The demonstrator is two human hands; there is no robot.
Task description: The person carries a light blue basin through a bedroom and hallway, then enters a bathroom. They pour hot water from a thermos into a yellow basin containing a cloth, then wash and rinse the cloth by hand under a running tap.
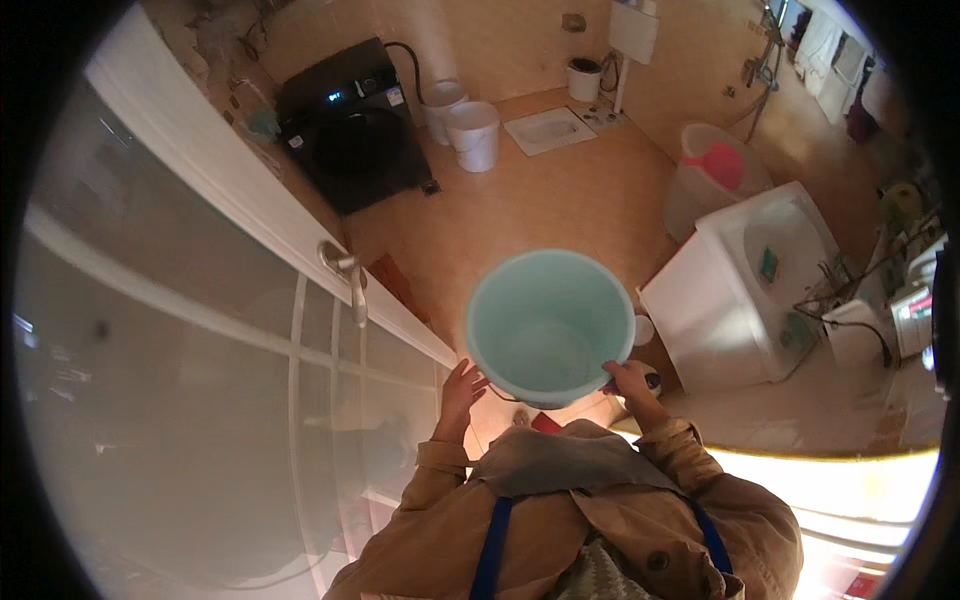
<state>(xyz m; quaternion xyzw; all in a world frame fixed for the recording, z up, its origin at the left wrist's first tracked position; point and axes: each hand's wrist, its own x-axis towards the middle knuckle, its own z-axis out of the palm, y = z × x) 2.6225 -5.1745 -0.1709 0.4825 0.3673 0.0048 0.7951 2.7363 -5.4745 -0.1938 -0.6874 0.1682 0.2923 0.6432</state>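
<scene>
A pale green plastic bucket [551, 322] is before me, its mouth facing up, with nothing plainly visible inside. My right hand [628, 381] grips its near right rim, thumb over the edge. At the near left side, my left hand [462, 386] has its fingers spread close to the rim; whether the fingertips touch the bucket cannot be told. The bucket's thin bail hangs along its near outer side.
A white-framed glass door [352, 277] with a metal lever handle stands at left. Beyond are a black washing machine [352, 135], white buckets [474, 139] and a squat toilet [551, 131]. At right are a white washbasin cabinet [712, 315] and a large tub [694, 191] with a pink dipper.
</scene>
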